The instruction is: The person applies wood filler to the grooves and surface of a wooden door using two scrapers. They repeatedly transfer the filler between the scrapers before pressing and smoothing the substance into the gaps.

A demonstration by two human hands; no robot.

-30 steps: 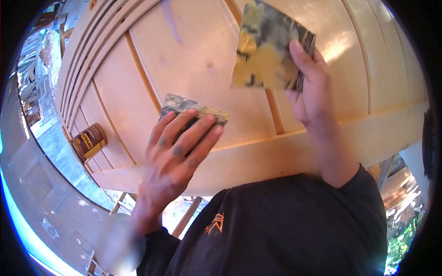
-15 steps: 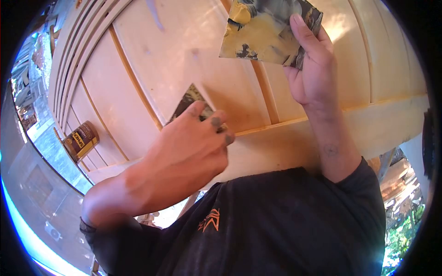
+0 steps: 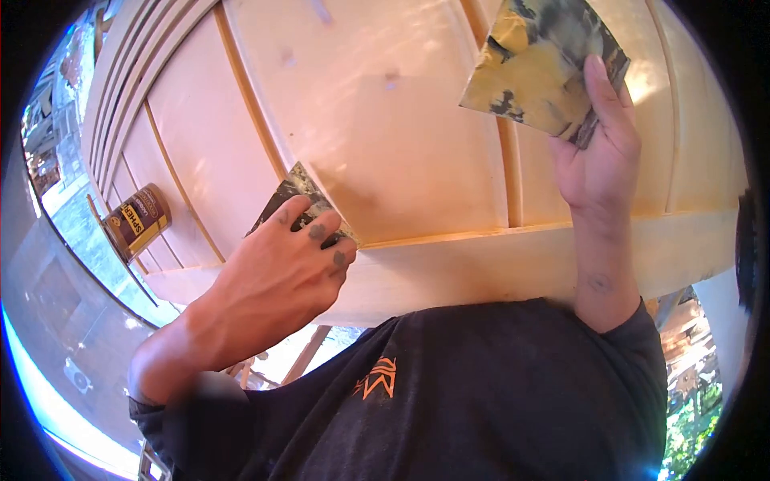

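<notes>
My left hand (image 3: 293, 252) is closed on a dark, putty-smeared spreader (image 3: 298, 186), a flat plate with straight edges. Its fingers lie bent across the plate, and the thumb is hidden underneath. The spreader is close over a pale wooden panel (image 3: 377, 160), beside a raised strip near the lower rail. Up at the right, my right hand (image 3: 605, 152) grips a flat mixing board (image 3: 545, 76) by its corner, thumb on top and fingers behind. Yellowish putty (image 3: 533, 80) is spread over this board, with a thicker yellow lump near its upper left.
A brown and yellow can (image 3: 140, 220) labelled SPHERE stands at the left on the panelled wood, a thin stick beside it. Wooden strips (image 3: 245, 88) divide the panels. The lower rail (image 3: 457, 268) runs in front of my dark shirt.
My left hand has moved left and slightly down in view with the spreader. My right hand and the mixing board have shifted right and down, and the board is tilted more.
</notes>
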